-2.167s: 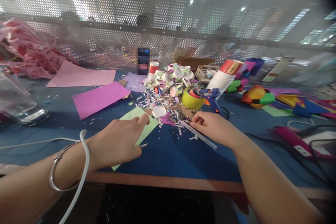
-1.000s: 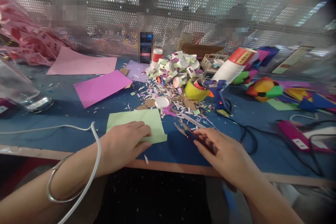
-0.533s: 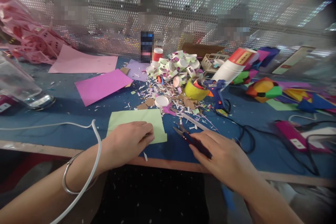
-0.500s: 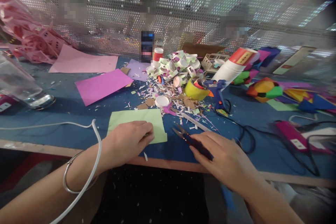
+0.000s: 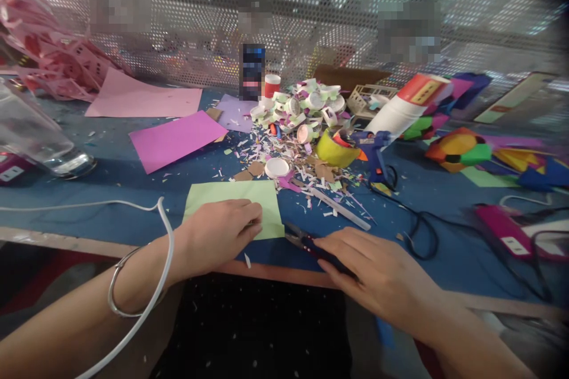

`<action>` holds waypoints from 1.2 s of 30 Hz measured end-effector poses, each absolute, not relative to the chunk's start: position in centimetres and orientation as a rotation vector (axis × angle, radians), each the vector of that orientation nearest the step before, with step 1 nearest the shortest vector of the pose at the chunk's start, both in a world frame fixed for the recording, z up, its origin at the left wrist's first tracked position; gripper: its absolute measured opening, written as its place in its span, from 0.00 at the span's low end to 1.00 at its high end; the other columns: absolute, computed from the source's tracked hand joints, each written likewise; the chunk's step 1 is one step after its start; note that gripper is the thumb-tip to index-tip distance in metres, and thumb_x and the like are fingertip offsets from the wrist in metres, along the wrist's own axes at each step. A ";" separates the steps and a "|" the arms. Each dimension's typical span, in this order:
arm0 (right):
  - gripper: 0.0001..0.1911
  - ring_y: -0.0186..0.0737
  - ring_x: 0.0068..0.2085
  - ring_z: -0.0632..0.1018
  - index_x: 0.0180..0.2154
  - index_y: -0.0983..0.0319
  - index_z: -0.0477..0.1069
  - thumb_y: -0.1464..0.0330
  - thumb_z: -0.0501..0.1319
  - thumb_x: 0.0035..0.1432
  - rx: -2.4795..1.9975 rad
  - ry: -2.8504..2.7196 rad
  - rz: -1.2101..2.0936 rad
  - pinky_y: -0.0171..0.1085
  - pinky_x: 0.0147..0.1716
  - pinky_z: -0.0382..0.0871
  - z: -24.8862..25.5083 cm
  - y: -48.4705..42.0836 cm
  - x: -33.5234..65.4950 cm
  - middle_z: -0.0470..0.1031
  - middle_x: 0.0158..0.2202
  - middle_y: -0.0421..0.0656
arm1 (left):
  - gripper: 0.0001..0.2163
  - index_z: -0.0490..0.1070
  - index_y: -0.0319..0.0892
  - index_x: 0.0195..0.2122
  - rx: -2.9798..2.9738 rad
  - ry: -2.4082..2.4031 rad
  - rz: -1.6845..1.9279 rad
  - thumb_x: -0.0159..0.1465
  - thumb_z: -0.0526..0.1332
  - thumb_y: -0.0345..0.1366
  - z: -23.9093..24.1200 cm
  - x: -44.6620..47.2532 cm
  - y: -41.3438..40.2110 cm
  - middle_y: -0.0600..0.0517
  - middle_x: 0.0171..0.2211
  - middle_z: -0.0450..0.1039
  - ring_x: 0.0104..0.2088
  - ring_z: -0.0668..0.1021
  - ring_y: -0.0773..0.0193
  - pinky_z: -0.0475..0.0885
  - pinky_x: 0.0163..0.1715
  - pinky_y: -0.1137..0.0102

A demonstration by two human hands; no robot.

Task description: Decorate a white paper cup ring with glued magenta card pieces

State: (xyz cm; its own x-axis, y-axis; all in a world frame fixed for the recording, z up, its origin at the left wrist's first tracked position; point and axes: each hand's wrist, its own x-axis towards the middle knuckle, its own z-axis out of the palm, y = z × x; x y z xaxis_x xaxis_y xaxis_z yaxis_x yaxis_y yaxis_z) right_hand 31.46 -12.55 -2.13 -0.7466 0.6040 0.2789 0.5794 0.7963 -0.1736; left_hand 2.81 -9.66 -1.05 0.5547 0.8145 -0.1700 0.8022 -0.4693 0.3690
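A light green sheet of paper point(image 5: 222, 192) lies near the table's front edge. My left hand point(image 5: 226, 231) rests on it with curled fingers, thumb and forefinger close together, gripping the sheet; the fingertips are partly hidden. In my right hand point(image 5: 368, 266) is a pair of dark-handled thread snips point(image 5: 306, 241). Their blades are slightly parted and point left, with the tips at the sheet's right edge, by a small tab at the lower corner. A paper sliver point(image 5: 248, 260) lies below the sheet.
Behind the sheet are paper scraps, a white ring point(image 5: 276, 167), and a heap of small paper rings point(image 5: 306, 105). A blue glue gun point(image 5: 376, 154) and its black cable lie right. Purple paper point(image 5: 178, 141) and a glass point(image 5: 71, 160) are left. A white cable point(image 5: 165, 231) crosses my left forearm.
The snips in my right hand have moved left, bringing their tips to the green sheet's right edge. My left hand stays on the sheet. The view has shifted slightly.
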 end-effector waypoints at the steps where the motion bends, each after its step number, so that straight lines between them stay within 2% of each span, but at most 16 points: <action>1: 0.09 0.45 0.38 0.80 0.48 0.65 0.72 0.72 0.58 0.68 -0.910 -2.666 0.104 0.44 0.34 0.76 -2.1 -12.5 31.6 0.79 0.39 0.47 | 0.10 0.62 0.43 0.35 2.385 1.312 0.036 0.74 0.49 0.37 -1.0 2.8 -9.6 0.53 0.35 0.70 0.37 0.74 0.60 0.64 0.37 0.65; 8: 0.09 0.44 0.40 0.80 0.48 0.65 0.72 0.73 0.59 0.67 -0.861 -2.668 0.047 0.43 0.39 0.77 -2.2 -12.9 32.4 0.80 0.40 0.48 | 0.09 0.62 0.43 0.35 2.383 1.294 0.046 0.73 0.49 0.37 -1.2 2.7 -9.5 0.53 0.35 0.69 0.35 0.73 0.61 0.63 0.36 0.65; 15: 0.09 0.46 0.39 0.81 0.48 0.66 0.72 0.72 0.59 0.67 -0.806 -2.687 -0.009 0.45 0.38 0.79 -2.2 -12.8 32.7 0.80 0.40 0.49 | 0.09 0.63 0.43 0.35 2.395 1.271 0.041 0.73 0.50 0.36 -1.0 2.7 -9.3 0.52 0.35 0.70 0.35 0.73 0.62 0.65 0.36 0.65; 20: 0.10 0.45 0.40 0.82 0.48 0.66 0.73 0.73 0.59 0.67 -0.804 -2.700 -0.034 0.47 0.44 0.79 -2.2 -13.0 32.9 0.81 0.41 0.49 | 0.09 0.64 0.43 0.35 2.434 1.261 0.064 0.73 0.50 0.36 -1.0 2.7 -9.3 0.52 0.35 0.72 0.35 0.74 0.62 0.66 0.36 0.66; 27: 0.09 0.44 0.39 0.81 0.47 0.66 0.74 0.73 0.57 0.68 -0.755 -2.717 0.005 0.46 0.44 0.79 -2.0 -12.6 31.8 0.81 0.39 0.49 | 0.09 0.65 0.42 0.36 2.431 1.274 0.005 0.72 0.50 0.36 -0.7 2.9 -9.4 0.50 0.37 0.74 0.35 0.76 0.61 0.67 0.35 0.66; 31: 0.09 0.45 0.40 0.81 0.46 0.66 0.75 0.72 0.57 0.68 -0.739 -2.759 -0.007 0.44 0.42 0.78 -1.9 -12.2 31.2 0.81 0.39 0.50 | 0.07 0.67 0.42 0.46 2.419 1.279 -0.006 0.71 0.53 0.34 -0.6 2.9 -9.4 0.47 0.44 0.74 0.43 0.77 0.56 0.71 0.43 0.62; 33: 0.10 0.45 0.40 0.80 0.46 0.66 0.75 0.71 0.57 0.69 -0.738 -2.772 -0.012 0.44 0.40 0.78 -1.8 -12.1 31.1 0.81 0.39 0.50 | 0.12 0.67 0.44 0.54 2.518 1.245 0.018 0.71 0.55 0.34 -0.8 2.6 -9.3 0.46 0.49 0.73 0.49 0.76 0.53 0.71 0.49 0.58; 36: 0.11 0.46 0.39 0.80 0.47 0.67 0.75 0.71 0.56 0.69 -0.739 -2.777 -0.023 0.44 0.38 0.77 -1.8 -12.1 31.0 0.80 0.40 0.51 | 0.19 0.64 0.55 0.63 2.713 1.098 0.079 0.71 0.57 0.37 -1.3 2.0 -8.6 0.46 0.58 0.69 0.59 0.71 0.50 0.67 0.58 0.54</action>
State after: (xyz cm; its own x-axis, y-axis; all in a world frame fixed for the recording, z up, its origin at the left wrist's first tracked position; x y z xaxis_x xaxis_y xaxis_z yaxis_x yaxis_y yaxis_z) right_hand 30.97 -12.06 -1.77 -0.8345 0.4858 0.2601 0.4900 0.8701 -0.0532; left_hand 1.97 -8.63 -1.28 0.7205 0.6928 -0.0299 0.6813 -0.6992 0.2166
